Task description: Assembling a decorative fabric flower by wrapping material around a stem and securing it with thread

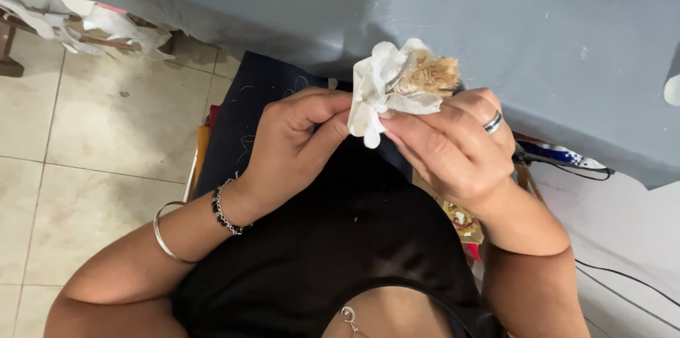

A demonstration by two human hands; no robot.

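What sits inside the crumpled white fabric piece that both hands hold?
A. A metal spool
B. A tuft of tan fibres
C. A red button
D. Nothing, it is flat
B: a tuft of tan fibres shows at the top of the crumpled white fabric piece, pinched between the left hand and right hand.

Two bare hands show at the frame's centre, the left hand (294,143) and the right hand (453,147), with one crumpled white fabric bundle with a tan fibrous tuft (397,86) between them. One silver ring (493,122) sits centre right; two bracelets sit lower left, a thin silver bangle (164,235) and a dark beaded chain (223,212).
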